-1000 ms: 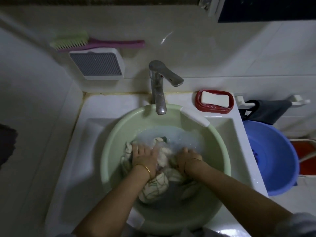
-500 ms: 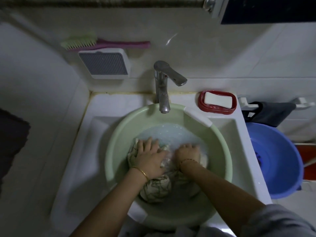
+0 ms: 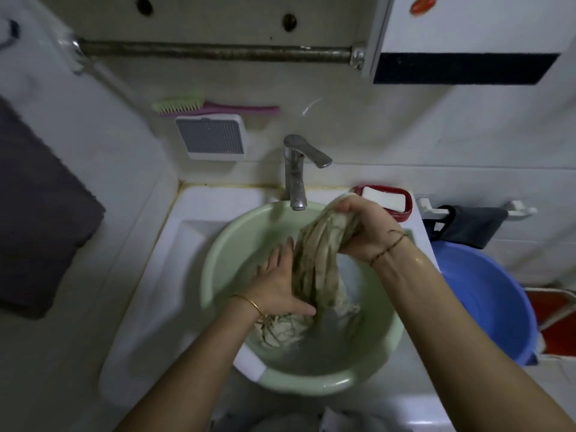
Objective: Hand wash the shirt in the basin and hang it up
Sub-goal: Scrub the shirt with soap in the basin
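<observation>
Cream cloth with a dark line pattern: one shirt (image 3: 314, 269), wet, gathered into a loose rope. Location: inside the pale green basin (image 3: 218, 260), which sits in the white sink (image 3: 199, 219) under the tap (image 3: 294, 179). Its lower end lies in the cloudy water toward the near left of the basin. Its upper end is held clear of the water near the far right rim, just beside the red soap dish (image 3: 405, 212).

Orientation: the long axis runs diagonally, from the near left of the basin up to the far right. The raised end points at the far right corner of the sink.

Hands: we record the right hand (image 3: 364, 226) clenched round the raised end, cloth bunched in the fist. The left hand (image 3: 277, 285) lies lower on the rope, fingers straight, thumb across the cloth; it presses rather than grasps.

Handling, our judgement: soft and limp, heavy with water, probably slippery with soap. It will sag and drip wherever unsupported. We would take it in full fists at the raised end and low on the rope, not by fingertips.
</observation>
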